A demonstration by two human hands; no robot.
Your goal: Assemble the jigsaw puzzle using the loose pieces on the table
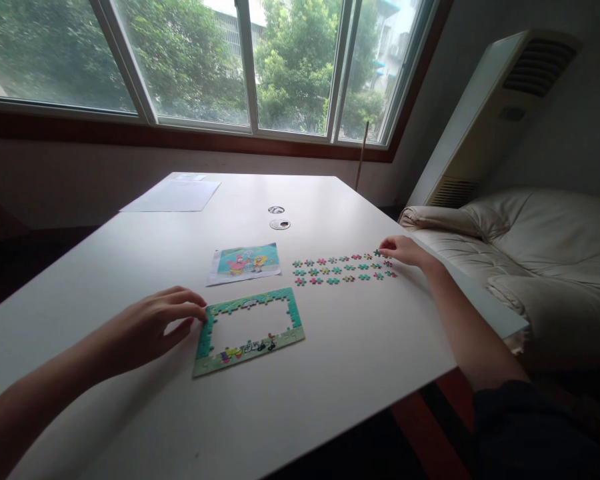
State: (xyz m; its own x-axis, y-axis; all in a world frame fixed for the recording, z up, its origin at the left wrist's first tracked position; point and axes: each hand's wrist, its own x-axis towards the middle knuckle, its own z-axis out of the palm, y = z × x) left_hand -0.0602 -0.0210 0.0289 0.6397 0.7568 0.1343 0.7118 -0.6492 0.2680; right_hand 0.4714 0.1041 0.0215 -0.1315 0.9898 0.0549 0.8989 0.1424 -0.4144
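Note:
A puzzle border [250,351] of joined green and teal pieces lies flat on the white table, its middle showing bare tabletop. My left hand [153,328] rests at its upper left corner; fingertips touch the edge, thumb apart from the fingers. To the right, loose puzzle pieces [333,281] are laid out in three rows. At the right end of the back row, my right hand [405,250] pinches a small green puzzle piece [377,253]; whether it is lifted off the table I cannot tell. Behind the border lies a printed picture sheet [249,262] with a pink and a yellow cartoon figure.
Two round discs [280,225] sit farther back on the table [340,400]. White paper [173,195] lies at the far left corner. A cream sofa [545,247] and a tall air conditioner [495,113] stand to the right. Windows line the far wall.

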